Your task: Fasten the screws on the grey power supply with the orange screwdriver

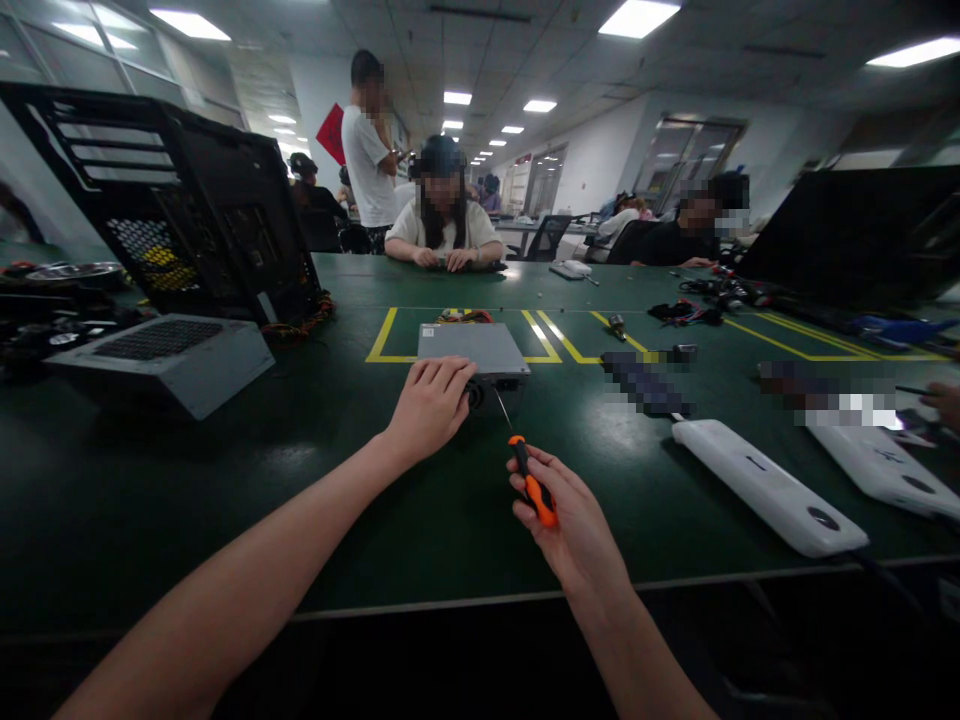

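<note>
My right fingers [553,474] grasp the screwdriver [538,497]; left fingers [453,375] lie unclenched over the power supply [480,345] beneath. Probably heavy, rigid, slick: I'd grab its sides.

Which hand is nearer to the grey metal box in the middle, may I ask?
Left. The left hand rests on the grey metal box, at its near left side; the right hand is apart, toward the viewer, holding a screwdriver.
</note>
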### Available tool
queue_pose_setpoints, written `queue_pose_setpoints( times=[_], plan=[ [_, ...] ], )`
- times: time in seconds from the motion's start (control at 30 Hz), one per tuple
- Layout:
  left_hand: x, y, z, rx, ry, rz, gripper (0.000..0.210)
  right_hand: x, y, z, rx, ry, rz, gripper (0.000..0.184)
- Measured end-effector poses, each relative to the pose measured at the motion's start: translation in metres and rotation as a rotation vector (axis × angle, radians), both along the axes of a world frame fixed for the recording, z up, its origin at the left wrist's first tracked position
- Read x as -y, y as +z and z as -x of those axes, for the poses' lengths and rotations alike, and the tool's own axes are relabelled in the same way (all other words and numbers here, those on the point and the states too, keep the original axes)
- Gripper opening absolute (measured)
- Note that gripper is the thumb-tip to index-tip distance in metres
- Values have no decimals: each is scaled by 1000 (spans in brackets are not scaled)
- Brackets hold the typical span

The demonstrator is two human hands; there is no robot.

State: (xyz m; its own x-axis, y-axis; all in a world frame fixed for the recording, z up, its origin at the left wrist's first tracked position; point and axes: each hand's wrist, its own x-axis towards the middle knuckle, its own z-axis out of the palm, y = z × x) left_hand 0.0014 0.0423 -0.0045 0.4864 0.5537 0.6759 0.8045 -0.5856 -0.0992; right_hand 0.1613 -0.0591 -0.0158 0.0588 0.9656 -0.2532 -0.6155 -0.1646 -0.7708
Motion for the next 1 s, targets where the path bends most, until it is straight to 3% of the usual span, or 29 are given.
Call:
queue_pose_setpoints(
  times=[0.33,0.57,0.8,1.0],
  plan=[
    [2,3,1,-33,-20,43,36,-5,0,11,-134,5,37,19],
    [4,6,4,-26,-10,72,35,-3,3,12,-182,123,92,11],
    [10,5,10,-29,50,82,34,-3,0,17,-145,55,18,17],
    [8,4,16,22,66,97,30,-2,5,19,-181,67,132,4]
  ],
)
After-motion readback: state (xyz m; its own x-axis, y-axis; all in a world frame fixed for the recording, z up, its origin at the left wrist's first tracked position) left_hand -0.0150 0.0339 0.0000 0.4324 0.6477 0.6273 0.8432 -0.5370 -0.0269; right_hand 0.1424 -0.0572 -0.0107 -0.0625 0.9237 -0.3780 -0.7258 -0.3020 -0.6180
